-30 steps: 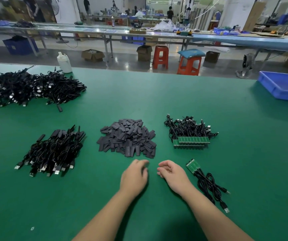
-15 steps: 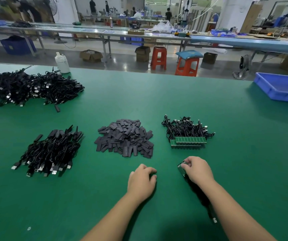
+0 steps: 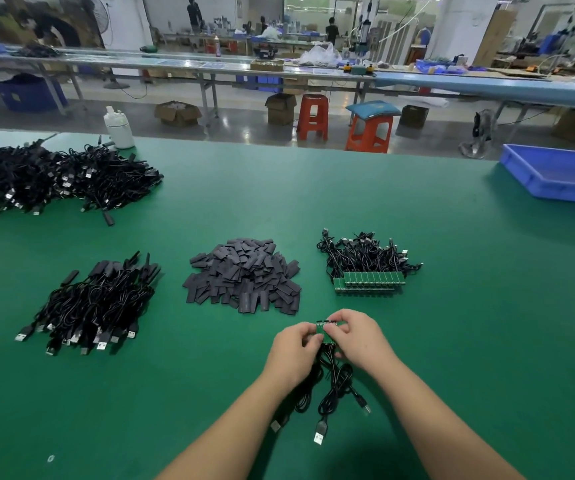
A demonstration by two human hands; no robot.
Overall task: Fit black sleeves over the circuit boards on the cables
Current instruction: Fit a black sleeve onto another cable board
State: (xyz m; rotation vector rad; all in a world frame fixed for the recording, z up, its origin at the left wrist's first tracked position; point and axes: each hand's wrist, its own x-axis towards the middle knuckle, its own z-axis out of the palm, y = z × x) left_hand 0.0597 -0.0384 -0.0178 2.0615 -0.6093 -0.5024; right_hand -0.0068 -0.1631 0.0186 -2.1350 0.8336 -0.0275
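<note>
Grip: While both hands pinch the small bunch of green circuit boards on thin black cables (image 3: 326, 332), the left hand (image 3: 294, 348) curls its fingers round the left edge and the right hand (image 3: 360, 337) curls round the right, just above the green felt tabletop (image 3: 452, 306).
Sleeves: the heap of flat black tubular sleeves (image 3: 244, 275) lies just beyond the hands, untouched; no sleeve is in either hand.
Risk, tangle: several cables hang from this 1 bunch, so pulling 1 board free could drag the others out and knot the leads.
Risk, drop: the silver USB plugs (image 3: 319, 437) dangle loose near the tabletop edge and could snag on a forearm.
Risk, mix-up: the sleeved black cable pile (image 3: 95, 303) and the unsleeved stack of green boards with cables (image 3: 369, 268) sit either side of the heap; a bare board set down left would pass as done.
Hidden: fingers cover most of the boards, so I cannot count them.
Hard to read: solder joints and board faces are too small to judge.
Cut off: the blue plastic bin (image 3: 556, 178) runs out of view at right.
</note>
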